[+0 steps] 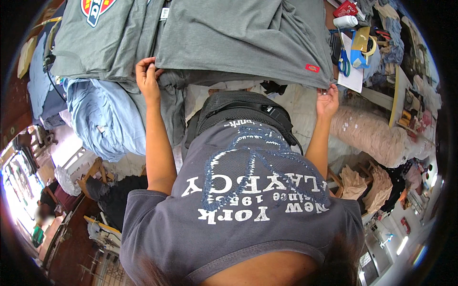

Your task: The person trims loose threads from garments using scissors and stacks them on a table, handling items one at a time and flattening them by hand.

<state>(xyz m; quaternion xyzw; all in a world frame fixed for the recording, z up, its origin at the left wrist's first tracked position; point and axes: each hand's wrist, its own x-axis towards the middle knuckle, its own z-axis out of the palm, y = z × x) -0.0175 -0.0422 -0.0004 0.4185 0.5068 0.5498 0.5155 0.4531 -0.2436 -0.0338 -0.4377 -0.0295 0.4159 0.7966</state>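
the gray shirt (234,40) lies spread at the top of the view, its lower edge drawn nearly straight between two corners. the left hand's (149,81) fingers are pinched together on one corner; the right hand's (327,100) seem clamped on the other, near the red label (312,68). so the hem looks lined up, while creases toward the right remain unsmoothed and neither corner is released. another gray shirt (102,52) lies beside it on the left.
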